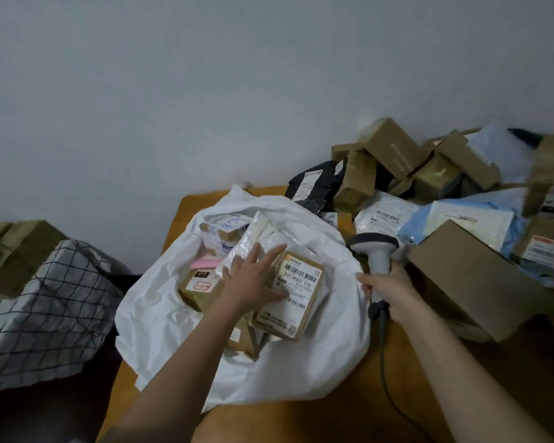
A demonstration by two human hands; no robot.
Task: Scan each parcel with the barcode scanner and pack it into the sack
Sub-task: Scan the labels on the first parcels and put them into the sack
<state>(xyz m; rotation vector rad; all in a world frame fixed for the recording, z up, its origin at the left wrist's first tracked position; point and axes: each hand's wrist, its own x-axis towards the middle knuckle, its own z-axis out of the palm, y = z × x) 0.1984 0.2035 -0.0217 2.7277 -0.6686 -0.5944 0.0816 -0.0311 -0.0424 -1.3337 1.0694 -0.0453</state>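
Left hand (253,282) flat on parcel (296,292), right hand (394,290) gripping scanner (376,254)

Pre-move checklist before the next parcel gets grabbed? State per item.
1. Brown cardboard parcel with the white barcode label inside the sack mouth: ok, it lies label up on the other parcels.
2. Left hand free: not ok, its straight fingers rest flat on that parcel.
3. Grey handheld barcode scanner held: ok, the right hand grips its handle.
4. White plastic sack mouth open: ok, spread wide on the orange table.
5. That parcel scanned: cannot tell.
6. Next parcel at hand: ok, a large plain brown cardboard box lies beside the scanner.
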